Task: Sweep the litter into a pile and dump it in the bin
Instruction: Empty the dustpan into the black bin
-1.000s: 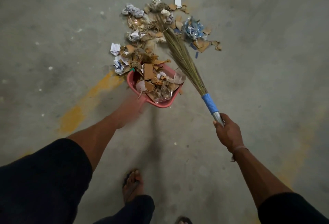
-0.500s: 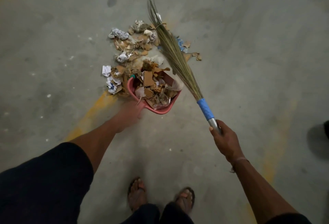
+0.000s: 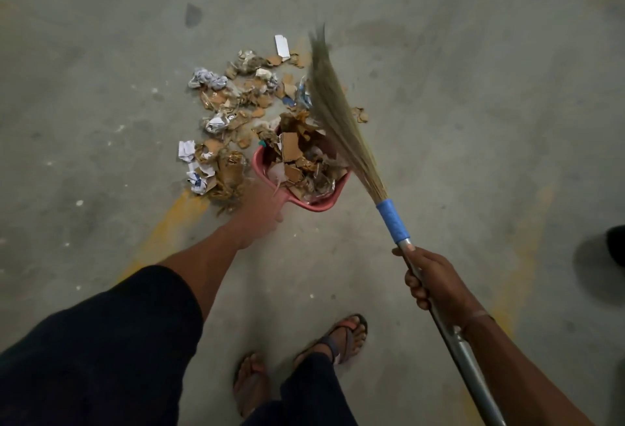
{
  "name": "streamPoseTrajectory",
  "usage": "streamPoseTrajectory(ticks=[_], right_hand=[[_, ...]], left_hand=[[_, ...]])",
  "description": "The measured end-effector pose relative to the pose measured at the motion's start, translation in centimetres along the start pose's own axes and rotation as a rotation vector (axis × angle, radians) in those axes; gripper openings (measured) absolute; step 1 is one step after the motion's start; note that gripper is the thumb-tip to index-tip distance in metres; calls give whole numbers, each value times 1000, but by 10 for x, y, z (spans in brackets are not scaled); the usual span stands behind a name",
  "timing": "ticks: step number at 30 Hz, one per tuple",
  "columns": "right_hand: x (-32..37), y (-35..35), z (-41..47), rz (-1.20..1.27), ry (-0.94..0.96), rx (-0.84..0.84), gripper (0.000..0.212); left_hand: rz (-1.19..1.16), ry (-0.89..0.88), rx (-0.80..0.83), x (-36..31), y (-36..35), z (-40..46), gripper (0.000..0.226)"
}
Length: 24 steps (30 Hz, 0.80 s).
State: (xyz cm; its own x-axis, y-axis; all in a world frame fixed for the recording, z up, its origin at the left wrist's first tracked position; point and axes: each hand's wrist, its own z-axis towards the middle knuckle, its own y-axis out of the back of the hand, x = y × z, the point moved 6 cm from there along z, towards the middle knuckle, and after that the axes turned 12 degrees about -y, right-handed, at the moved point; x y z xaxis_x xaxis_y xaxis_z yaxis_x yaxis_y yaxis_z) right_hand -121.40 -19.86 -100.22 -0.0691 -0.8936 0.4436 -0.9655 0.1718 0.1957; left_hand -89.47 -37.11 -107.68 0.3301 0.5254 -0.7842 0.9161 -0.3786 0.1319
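Swung to the right since half a second ago, the broom (image 3: pixel 341 124) now lies with its grass bristles along the right edge of the litter (image 3: pixel 236 111), its blurred tip pointing away from the person, where earlier it crossed the middle of the heap. Torn cardboard, crumpled paper and scraps of foil lie in a loose pile on the concrete floor (image 3: pixel 473 87), and part of that pile fills the pink dustpan (image 3: pixel 262 168), which sits at the near end of the heap with its open mouth facing the rest of the debris. A white slip of paper (image 3: pixel 281 47) lies at the far edge of the heap. The left hand (image 3: pixel 260 212) reaches down to the dustpan's handle, its grip closed around it. The right hand (image 3: pixel 436 282) has its grip clamped on the broom's metal shaft, just below the blue wrapped band (image 3: pixel 392 221). A faded yellow painted line (image 3: pixel 169 226) runs across the floor beside the left forearm. Two feet in sandals (image 3: pixel 338 337) stand on the floor near the bottom of the view, and dark sleeves (image 3: pixel 101 351) cover both upper arms. No bin is in view.
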Motion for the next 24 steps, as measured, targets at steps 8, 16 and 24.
streamPoseTrajectory(ticks=[8, 16, 24], right_hand=[[17, 11, 17, -38, 76, -62, 29], [23, 47, 30, -414, 347, -449, 25], [12, 82, 37, -402, 319, -527, 29]], left_hand=[[-14, -1, 3, -4, -7, 6, 29], [72, -27, 49, -34, -46, 31, 28], [57, -59, 108, -75, -110, 59, 26]])
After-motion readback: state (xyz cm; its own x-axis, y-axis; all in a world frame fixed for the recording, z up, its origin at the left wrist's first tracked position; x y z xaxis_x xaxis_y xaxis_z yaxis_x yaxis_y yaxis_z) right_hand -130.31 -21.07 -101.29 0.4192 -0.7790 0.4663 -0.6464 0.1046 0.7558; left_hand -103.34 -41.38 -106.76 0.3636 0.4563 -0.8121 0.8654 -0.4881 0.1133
